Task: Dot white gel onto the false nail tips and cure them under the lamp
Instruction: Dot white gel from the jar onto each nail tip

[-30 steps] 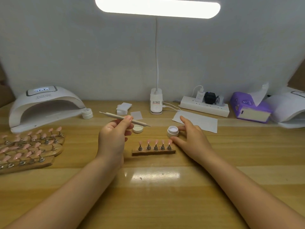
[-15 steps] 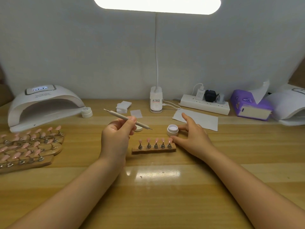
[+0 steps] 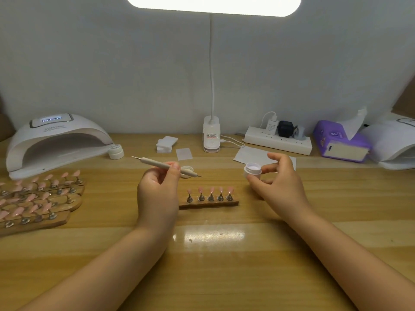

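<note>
A wooden bench [image 3: 224,277] fills the lower half of the frame, below a pale wall. At the left edge sits a white curing lamp [image 3: 56,142] with its opening facing forward, and below it lie several wooden strips of pink nail tips [image 3: 38,198]. A purple tissue pack [image 3: 336,142] and a white power strip [image 3: 278,142] stand at the upper right, with a desk lamp base [image 3: 211,138] at centre. In the middle of the frame a small wooden stand [image 3: 208,204] carries five upright pink nail tips [image 3: 211,191]. The left hand [image 3: 157,191] pinches a slim dotting tool [image 3: 166,166], its point aimed right, above a white lid [image 3: 187,170]. Right of centre, the right hand [image 3: 280,182] grips the open gel jar [image 3: 252,169] between thumb and fingers, lifted and tilted leftward.
</note>
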`<move>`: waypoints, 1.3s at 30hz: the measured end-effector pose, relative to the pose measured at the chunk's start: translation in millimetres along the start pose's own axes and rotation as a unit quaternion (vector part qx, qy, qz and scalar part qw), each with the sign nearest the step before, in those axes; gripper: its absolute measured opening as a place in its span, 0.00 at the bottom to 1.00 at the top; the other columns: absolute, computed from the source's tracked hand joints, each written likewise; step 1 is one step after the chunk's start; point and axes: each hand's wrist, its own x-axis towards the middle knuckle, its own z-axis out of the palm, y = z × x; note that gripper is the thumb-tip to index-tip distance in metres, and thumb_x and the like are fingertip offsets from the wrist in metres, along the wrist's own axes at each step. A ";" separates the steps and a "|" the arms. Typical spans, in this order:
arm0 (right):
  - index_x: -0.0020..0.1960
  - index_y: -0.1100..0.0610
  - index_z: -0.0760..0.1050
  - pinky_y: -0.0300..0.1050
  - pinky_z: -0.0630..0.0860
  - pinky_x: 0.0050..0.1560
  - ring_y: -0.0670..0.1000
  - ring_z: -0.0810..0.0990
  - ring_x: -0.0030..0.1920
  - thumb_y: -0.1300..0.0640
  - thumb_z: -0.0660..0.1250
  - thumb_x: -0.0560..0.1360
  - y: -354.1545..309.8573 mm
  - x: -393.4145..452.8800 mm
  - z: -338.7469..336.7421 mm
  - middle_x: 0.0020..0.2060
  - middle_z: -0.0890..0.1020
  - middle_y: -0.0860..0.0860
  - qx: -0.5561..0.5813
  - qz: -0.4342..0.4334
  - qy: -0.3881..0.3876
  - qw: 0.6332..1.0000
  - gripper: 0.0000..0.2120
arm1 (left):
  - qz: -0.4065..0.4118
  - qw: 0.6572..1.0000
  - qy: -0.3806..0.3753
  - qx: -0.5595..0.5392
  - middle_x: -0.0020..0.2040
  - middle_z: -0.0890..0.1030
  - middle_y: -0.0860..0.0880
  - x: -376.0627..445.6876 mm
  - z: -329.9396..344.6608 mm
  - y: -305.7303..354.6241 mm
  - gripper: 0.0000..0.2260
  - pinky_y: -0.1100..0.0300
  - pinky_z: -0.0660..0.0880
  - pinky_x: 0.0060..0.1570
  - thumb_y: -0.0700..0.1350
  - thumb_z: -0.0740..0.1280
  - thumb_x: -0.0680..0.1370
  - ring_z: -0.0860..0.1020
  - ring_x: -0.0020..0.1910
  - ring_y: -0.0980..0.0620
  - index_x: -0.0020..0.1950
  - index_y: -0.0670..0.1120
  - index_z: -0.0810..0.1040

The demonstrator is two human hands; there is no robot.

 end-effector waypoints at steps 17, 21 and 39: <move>0.66 0.45 0.62 0.48 0.81 0.46 0.41 0.82 0.40 0.49 0.73 0.71 -16.4 -23.9 19.6 0.50 0.75 0.39 0.020 -0.038 -0.024 0.999 0.28 | -0.031 0.998 -0.017 -0.050 0.36 0.81 0.63 -5.2 3.6 5.6 0.03 0.57 0.74 0.48 0.50 0.68 0.78 0.80 0.41 0.65 0.47 0.52 0.80; 0.64 0.45 0.62 0.45 0.81 0.44 0.41 0.79 0.45 0.52 0.75 0.70 -22.6 -26.0 16.4 0.48 0.74 0.39 0.017 -0.101 0.001 0.995 0.30 | 0.071 0.997 -0.028 -0.005 0.36 0.82 0.60 -4.0 2.2 12.4 0.05 0.71 0.74 0.40 0.50 0.66 0.79 0.80 0.40 0.64 0.48 0.51 0.78; 0.65 0.46 0.60 0.36 0.77 0.46 0.44 0.78 0.45 0.59 0.79 0.65 -49.5 -49.1 20.5 0.45 0.77 0.48 0.023 -0.256 -0.043 0.966 0.37 | 0.295 0.942 -0.100 0.125 0.37 0.78 0.52 -11.9 3.9 31.6 0.03 0.66 0.74 0.34 0.51 0.58 0.80 0.79 0.37 0.54 0.47 0.56 0.69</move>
